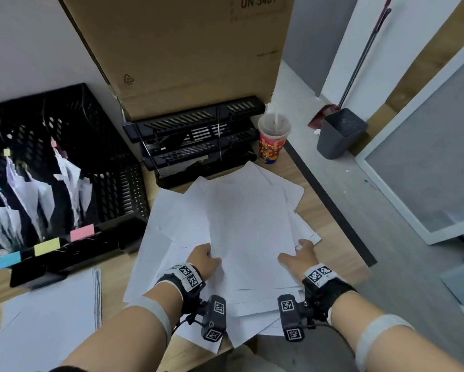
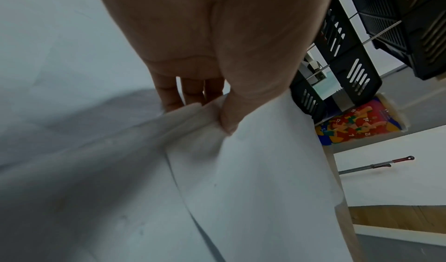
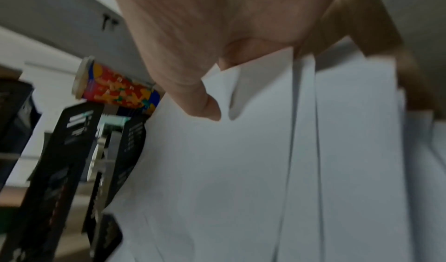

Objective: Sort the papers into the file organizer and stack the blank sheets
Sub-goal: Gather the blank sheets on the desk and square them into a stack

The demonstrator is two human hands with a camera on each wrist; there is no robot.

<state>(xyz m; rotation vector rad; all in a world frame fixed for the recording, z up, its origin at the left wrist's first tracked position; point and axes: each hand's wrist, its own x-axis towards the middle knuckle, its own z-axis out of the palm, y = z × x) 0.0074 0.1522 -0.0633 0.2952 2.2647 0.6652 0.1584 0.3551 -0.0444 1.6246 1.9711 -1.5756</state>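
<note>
A loose spread of white sheets (image 1: 193,218) covers the middle of the wooden desk. On top lies one blank sheet (image 1: 249,232), held at both near edges. My left hand (image 1: 202,257) pinches its left edge, thumb on top (image 2: 228,121) and fingers (image 2: 169,98) beneath. My right hand (image 1: 299,255) grips the right edge, thumb (image 3: 205,106) over the sheet (image 3: 241,170), the other fingers tucked under the sheets. A black mesh file organizer (image 1: 64,162) with coloured tabs and filed papers stands at the left. A neat stack of blank sheets (image 1: 51,318) lies at the near left.
Black stacked letter trays (image 1: 196,138) stand behind the papers, a big cardboard box (image 1: 182,49) behind them. A colourful lidded cup (image 1: 272,140) stands by the desk's right edge (image 1: 330,208). On the floor to the right stand a grey bin (image 1: 340,132) and a dustpan.
</note>
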